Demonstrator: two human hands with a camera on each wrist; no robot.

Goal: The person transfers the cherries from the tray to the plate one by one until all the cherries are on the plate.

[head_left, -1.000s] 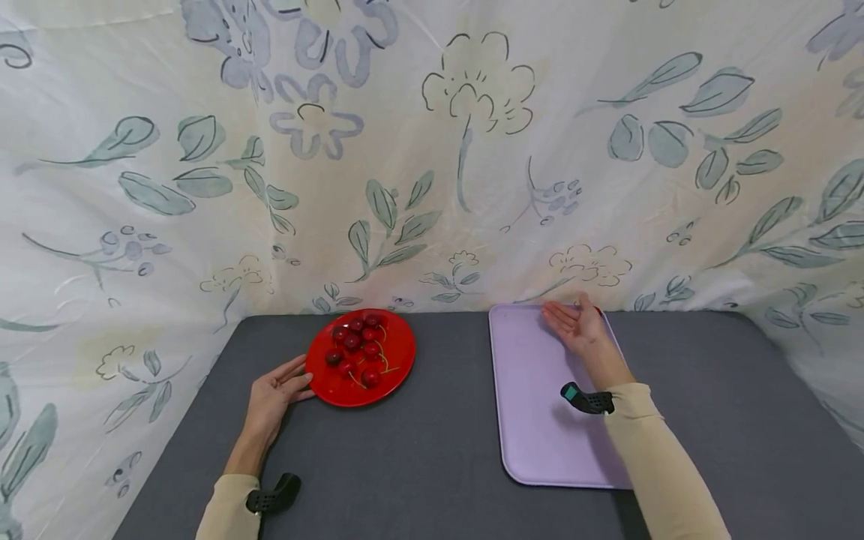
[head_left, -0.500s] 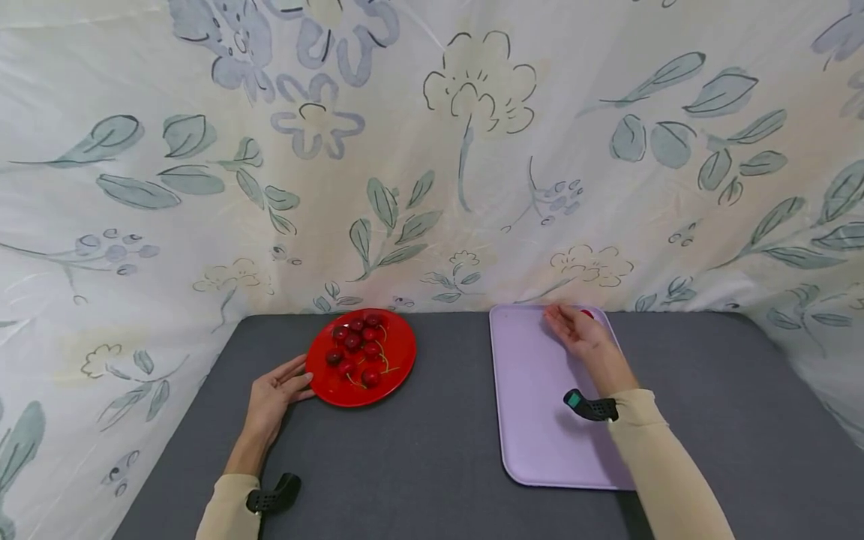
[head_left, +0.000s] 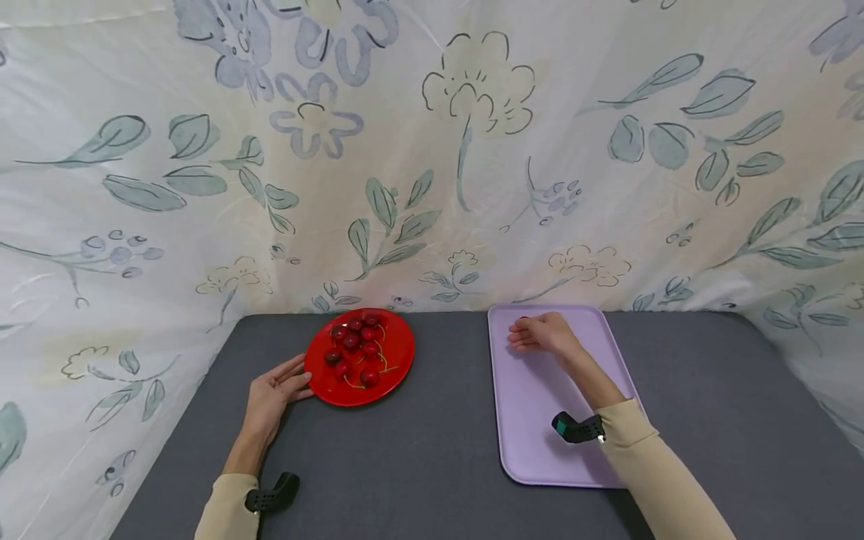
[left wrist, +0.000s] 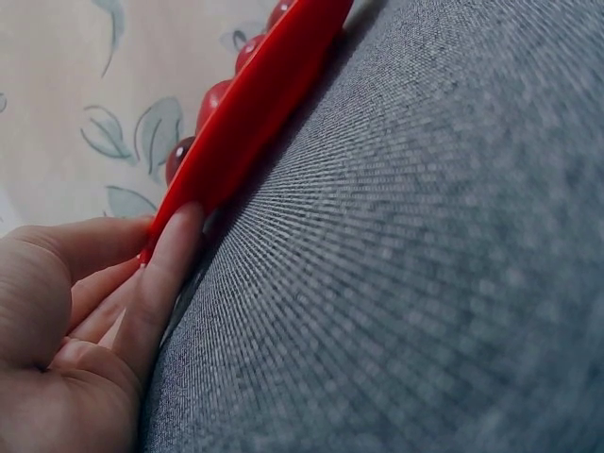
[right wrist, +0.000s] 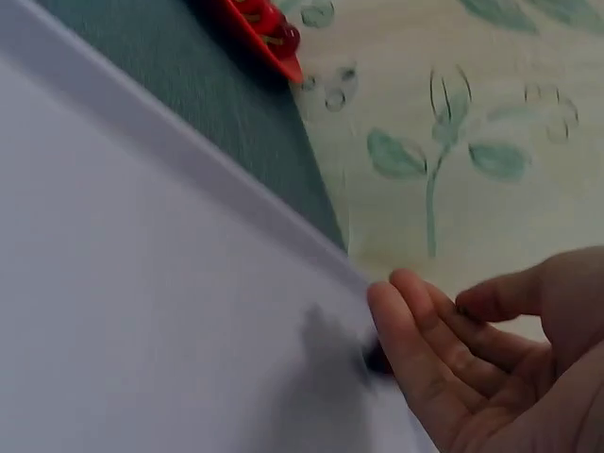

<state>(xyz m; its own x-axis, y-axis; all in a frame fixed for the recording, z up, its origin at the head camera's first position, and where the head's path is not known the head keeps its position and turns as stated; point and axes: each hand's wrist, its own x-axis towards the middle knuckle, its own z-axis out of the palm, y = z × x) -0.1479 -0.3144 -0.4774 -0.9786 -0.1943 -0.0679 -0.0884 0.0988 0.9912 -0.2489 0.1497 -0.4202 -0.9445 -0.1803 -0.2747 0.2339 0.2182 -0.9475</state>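
Note:
My left hand (head_left: 270,397) pinches the near-left rim of the red plate (head_left: 398,375). In the left wrist view its fingers (left wrist: 175,250) lie on both sides of the plate's edge (left wrist: 236,132), low over the grey cloth. Several dark red cherries (head_left: 351,341), some with green stems, lie on the plate. Over the far end of the lilac tray (head_left: 540,442) is my right hand (head_left: 548,334), its thumb against the fingers. A dark red cherry (right wrist: 378,360) shows blurred and partly hidden behind those fingers, close over the tray; its stem is hidden.
A dark grey tabletop (head_left: 439,450) separates plate and tray. Behind the far edge hangs a floral curtain (head_left: 405,135), wrapping round both sides. Each wrist wears a black strapped camera (head_left: 273,495).
My right hand has moved left from the tray's far right corner toward its far left, and the cherry has shifted left with it. The left hand and plate stay put.

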